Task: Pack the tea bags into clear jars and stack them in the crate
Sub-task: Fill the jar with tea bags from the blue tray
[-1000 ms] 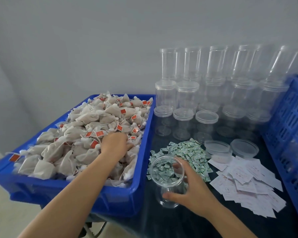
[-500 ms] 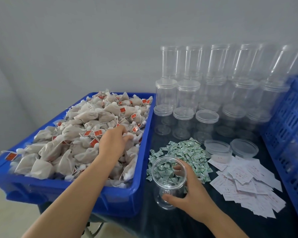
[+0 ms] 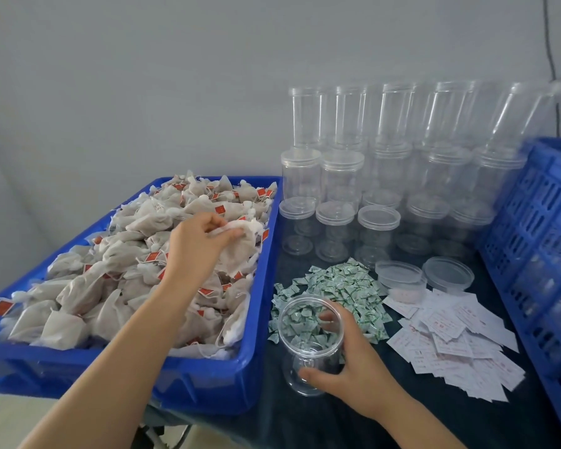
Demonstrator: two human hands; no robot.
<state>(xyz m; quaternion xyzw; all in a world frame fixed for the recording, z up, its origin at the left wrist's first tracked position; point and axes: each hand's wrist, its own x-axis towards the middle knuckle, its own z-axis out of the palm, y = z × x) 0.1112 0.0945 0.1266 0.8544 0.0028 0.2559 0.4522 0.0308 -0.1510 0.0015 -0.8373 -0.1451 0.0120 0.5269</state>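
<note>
Tea bag [image 3: 240, 241] lifted, jar [image 3: 310, 345] steadied
Pinched by left hand [image 3: 196, 247] above blue bin [image 3: 204, 384]; gripped upright by right hand [image 3: 353, 374], near packets [image 3: 347, 286]

Soft even daylight, faint shadows; wide-angle bowing at edges, stacked jars [image 3: 402, 150] blurred
</note>
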